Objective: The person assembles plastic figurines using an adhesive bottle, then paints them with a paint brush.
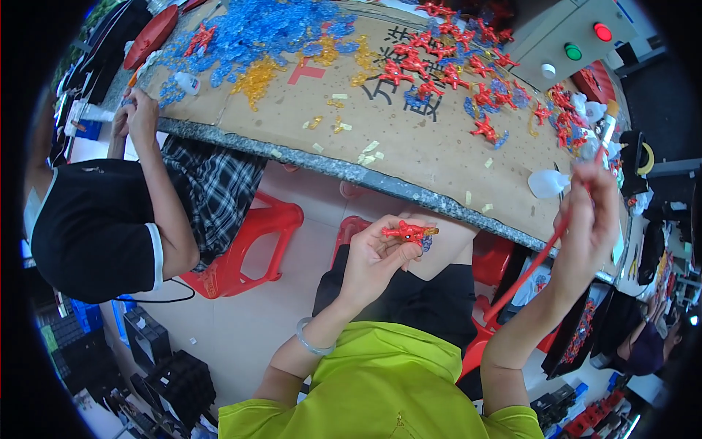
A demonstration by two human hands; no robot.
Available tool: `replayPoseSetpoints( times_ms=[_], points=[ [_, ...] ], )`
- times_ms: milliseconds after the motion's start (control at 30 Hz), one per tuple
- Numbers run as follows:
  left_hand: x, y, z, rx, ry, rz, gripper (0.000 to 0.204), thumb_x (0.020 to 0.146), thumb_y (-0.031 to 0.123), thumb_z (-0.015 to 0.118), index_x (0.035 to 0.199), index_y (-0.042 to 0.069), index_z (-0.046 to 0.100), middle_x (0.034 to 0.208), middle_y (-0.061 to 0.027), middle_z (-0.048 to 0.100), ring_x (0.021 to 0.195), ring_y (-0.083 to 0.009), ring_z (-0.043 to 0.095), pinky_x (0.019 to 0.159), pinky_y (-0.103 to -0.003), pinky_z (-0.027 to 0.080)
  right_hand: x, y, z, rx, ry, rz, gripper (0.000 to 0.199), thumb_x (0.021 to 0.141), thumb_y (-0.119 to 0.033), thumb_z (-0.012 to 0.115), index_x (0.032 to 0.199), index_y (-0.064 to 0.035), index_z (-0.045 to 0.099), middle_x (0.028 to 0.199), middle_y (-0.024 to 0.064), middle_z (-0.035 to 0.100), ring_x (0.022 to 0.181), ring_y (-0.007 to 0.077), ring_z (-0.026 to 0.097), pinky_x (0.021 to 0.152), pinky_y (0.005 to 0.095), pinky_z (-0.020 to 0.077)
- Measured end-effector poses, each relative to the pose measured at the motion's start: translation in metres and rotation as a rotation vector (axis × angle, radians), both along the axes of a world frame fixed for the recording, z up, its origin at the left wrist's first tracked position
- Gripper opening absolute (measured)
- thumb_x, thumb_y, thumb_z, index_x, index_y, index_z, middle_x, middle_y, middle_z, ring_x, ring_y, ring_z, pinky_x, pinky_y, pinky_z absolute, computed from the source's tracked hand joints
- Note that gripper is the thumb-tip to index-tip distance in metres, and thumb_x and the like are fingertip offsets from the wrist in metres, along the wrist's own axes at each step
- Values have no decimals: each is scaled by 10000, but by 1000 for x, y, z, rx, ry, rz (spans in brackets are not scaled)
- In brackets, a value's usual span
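Note:
My left hand (373, 256) holds a small red plastic toy figure (408, 233) with yellow and blue bits, above my lap and just below the table's edge. My right hand (591, 212) is raised at the right and grips a long thin red stick (537, 256) that slants down toward my lap. On the cardboard-covered table (409, 139) lie piles of red plastic pieces (439, 62), blue pieces (256, 29) and yellow pieces (256, 77).
A person in a black shirt and checked shorts (102, 219) sits at my left on a red stool (248, 241), with a hand (139, 110) at the table. A grey control box with red and green buttons (578, 36) stands at back right. Black crates (168, 373) sit on the floor.

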State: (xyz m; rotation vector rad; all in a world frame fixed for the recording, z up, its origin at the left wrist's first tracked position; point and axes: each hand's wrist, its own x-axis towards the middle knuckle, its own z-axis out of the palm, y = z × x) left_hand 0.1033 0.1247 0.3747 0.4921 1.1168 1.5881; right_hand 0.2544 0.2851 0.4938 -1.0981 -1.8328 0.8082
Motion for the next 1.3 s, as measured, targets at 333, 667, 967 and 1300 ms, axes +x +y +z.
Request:
replayPoseSetpoints(
  times_ms=[333, 667, 967, 1300],
  points=[
    [7, 8, 2, 34, -211, -73, 303, 955, 139, 523, 1196, -43, 548, 1141, -180, 626, 782, -115, 580, 675, -231, 454, 27, -37, -51, -501, 937, 554, 193, 843, -62, 673, 935, -101, 509, 768, 67, 573, 649, 175, 512, 518, 259, 411],
    [17, 11, 2, -7, -160, -32, 277, 971, 142, 494, 1179, -29, 557, 1156, -174, 625, 829, -150, 628, 681, -249, 486, 23, -73, -59, -255, 328, 367, 339, 825, -277, 698, 955, 36, 685, 768, 106, 630, 624, 161, 593, 566, 248, 474],
    [24, 15, -1, 27, -46, 13, 313, 962, 143, 518, 1219, -36, 535, 1175, -184, 614, 860, -154, 631, 699, -253, 492, 9, -81, -57, -93, 154, 227, 131, 781, 0, 691, 909, 27, 686, 690, 95, 655, 619, 157, 627, 573, 238, 487],
    [25, 16, -8, 25, -42, 20, 332, 958, 144, 531, 1240, -32, 521, 1182, -174, 613, 875, -145, 629, 713, -238, 485, 10, -84, -61, -82, 214, 226, 116, 842, -25, 648, 926, 55, 652, 707, 110, 655, 566, 148, 624, 522, 231, 496]
  ],
)
